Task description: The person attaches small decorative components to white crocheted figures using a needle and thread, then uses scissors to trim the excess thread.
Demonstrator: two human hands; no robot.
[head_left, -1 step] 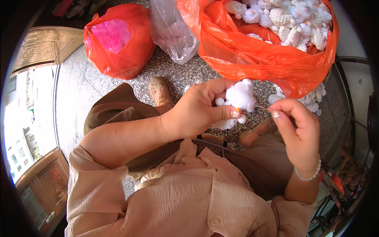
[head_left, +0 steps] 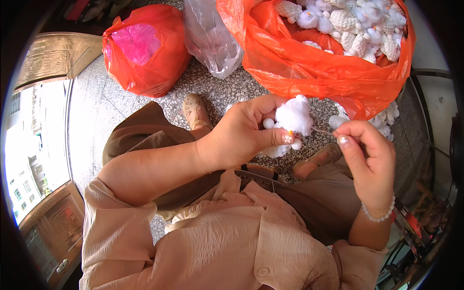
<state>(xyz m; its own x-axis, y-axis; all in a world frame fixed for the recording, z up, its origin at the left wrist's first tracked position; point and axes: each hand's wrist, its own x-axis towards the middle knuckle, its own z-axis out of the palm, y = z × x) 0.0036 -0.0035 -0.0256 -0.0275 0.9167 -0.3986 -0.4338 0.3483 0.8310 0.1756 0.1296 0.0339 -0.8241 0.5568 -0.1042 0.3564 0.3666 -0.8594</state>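
My left hand (head_left: pixel 246 125) pinches a small white fluffy toy (head_left: pixel 295 116) between thumb and fingers. The toy has a tiny orange piece at its front and white balls at its sides; a knobbly white part hangs under my thumb. From the toy's right side a thin pale thread (head_left: pixel 321 130) runs across to my right hand (head_left: pixel 367 152). The tips of my right thumb and forefinger are pressed together on the thread's end. My left fingertips are partly hidden behind the toy.
A wide orange plastic bag (head_left: pixel 314 77) beyond my hands holds many similar white toys (head_left: pixel 343 21). More white pieces (head_left: pixel 384 121) lie on the speckled floor (head_left: pixel 140 111) beside it. A tied red bag (head_left: pixel 169 63) and a clear bag (head_left: pixel 212 43) stand at the far left.
My right hand has shifted a little to the right, away from the toy, and more thread shows between them. My left hand and the toy have barely moved.
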